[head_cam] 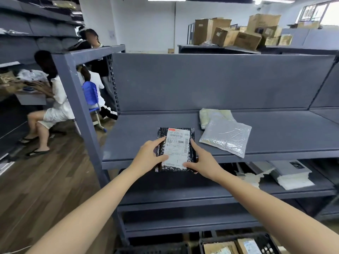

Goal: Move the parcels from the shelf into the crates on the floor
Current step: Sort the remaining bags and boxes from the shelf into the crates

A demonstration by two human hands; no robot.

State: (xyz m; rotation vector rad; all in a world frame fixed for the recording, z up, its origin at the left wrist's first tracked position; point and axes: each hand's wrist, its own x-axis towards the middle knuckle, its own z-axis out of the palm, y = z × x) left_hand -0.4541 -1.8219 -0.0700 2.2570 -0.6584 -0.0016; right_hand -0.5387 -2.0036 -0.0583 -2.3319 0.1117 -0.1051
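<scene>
Centre frame: flat black bubble-wrap mailer with white printed label [175, 149], overhanging front lip of matte dark grey metal shelf [143, 129]. Clamped at both side edges by left hand [149, 155] and right hand [203, 160], thumbs flat on label, index fingers stretched along edges. Crinkly silver bubble pouch [226, 137] just right; black lattice plastic crate [265, 244] bottom right.

- Black bubble-wrap parcel [176, 149] with white printed label, flat at the front lip of a dark grey metal shelf [275, 136], near end overhanging.
- Left hand [148, 154] gripping its left edge, thumb on the label.
- Right hand [203, 162] pinching the right edge, forefinger straight along it, thumb on the label's lower corner.
- Just right of it, apart: clear bubble pouch [225, 138] overlapping a pale cream pouch [211, 114].
- On the shelf below, to the right: flat white parcels [291, 176].
- On the floor: black plastic crate [264, 241] holding brown paper packets [220, 249].
- Far back: stacked brown cardboard boxes [238, 33].
</scene>
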